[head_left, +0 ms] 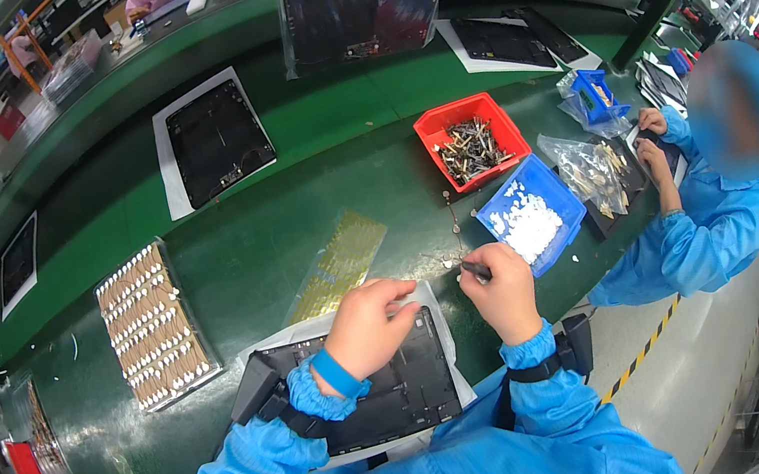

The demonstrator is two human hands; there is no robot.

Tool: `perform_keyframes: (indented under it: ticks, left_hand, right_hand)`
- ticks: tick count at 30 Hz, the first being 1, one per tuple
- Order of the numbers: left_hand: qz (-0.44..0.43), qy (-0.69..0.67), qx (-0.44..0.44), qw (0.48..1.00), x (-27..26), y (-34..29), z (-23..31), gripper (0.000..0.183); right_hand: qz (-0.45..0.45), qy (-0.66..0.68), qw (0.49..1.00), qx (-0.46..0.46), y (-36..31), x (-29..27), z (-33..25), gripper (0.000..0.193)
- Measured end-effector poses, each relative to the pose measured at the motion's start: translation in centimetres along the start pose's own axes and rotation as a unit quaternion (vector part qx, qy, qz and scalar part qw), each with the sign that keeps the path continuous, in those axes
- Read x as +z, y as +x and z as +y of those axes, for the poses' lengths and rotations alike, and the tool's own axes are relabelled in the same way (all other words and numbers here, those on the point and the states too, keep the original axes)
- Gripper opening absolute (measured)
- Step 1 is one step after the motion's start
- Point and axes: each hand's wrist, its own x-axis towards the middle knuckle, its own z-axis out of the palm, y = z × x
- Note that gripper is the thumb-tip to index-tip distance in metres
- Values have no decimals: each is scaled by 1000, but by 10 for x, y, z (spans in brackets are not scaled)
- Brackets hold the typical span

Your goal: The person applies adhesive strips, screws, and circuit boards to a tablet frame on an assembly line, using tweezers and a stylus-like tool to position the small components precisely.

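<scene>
A black flat panel (406,390) lies on a white sheet at the near edge of the green bench (250,250). My left hand (370,325) rests on the panel's top edge, fingers curled, pinching something too small to make out. My right hand (502,288) sits just right of it, closed round a thin dark tool (474,268) whose tip points left toward the panel's upper right corner. Both forearms wear blue sleeves; the left has a blue wrist strap, the right a black one.
A blue bin of small white parts (530,215) and a red bin of metal parts (471,145) stand beyond my right hand. A tray of tan pieces (152,328) lies left. Another black panel (216,142) lies further back. A co-worker in blue (715,208) works at right.
</scene>
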Motion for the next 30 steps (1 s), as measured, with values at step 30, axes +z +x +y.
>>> perform_keyframes:
  ticks: [30]
  left_hand:
    - [191,-25,170,967,44,-1,51,9]
  right_hand:
    - [99,117,983,-106,-19,-35,-38,19]
